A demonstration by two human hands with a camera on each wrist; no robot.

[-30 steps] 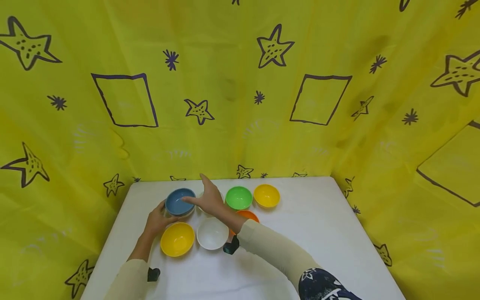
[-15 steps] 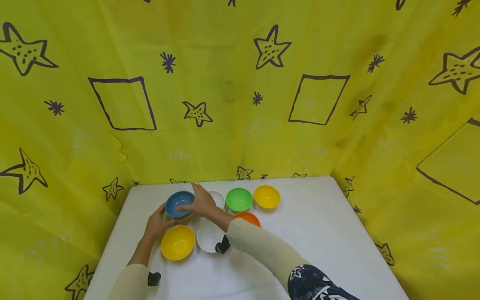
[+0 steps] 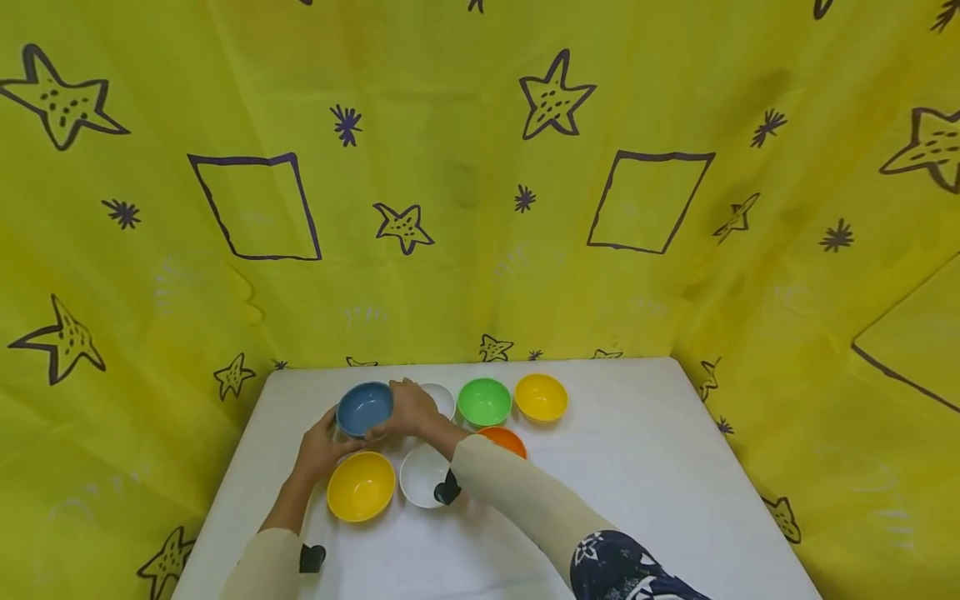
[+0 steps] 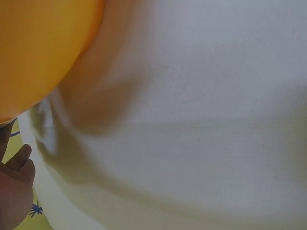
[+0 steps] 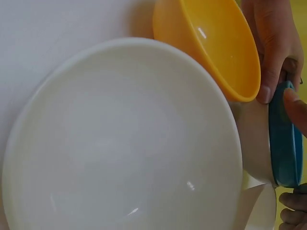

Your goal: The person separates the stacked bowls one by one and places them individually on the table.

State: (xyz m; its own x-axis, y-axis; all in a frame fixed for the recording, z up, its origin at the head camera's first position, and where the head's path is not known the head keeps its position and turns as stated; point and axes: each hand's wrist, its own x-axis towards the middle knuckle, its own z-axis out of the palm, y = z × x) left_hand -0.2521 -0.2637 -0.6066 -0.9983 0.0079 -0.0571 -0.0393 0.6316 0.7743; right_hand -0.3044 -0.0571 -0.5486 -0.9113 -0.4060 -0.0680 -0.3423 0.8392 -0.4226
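At the back left of the table, a blue bowl sits in a whitish bowl, whose side shows below the blue one in the right wrist view. My left hand curls around the left side of this pair, thumb against the whitish bowl. From the right, my right hand pinches the blue bowl's rim, its thumb inside and fingers outside. Just in front stands a yellow bowl. Beside that is a white bowl, partly covered by my right wrist.
Along the back stand another white bowl, partly behind my right hand, a green bowl and a second yellow bowl. An orange bowl is half hidden by my right forearm. A yellow curtain encloses the white table.
My right hand has come down and left onto the blue bowl's rim, its spread fingers closing there. My left hand stays at the bowls' left side.
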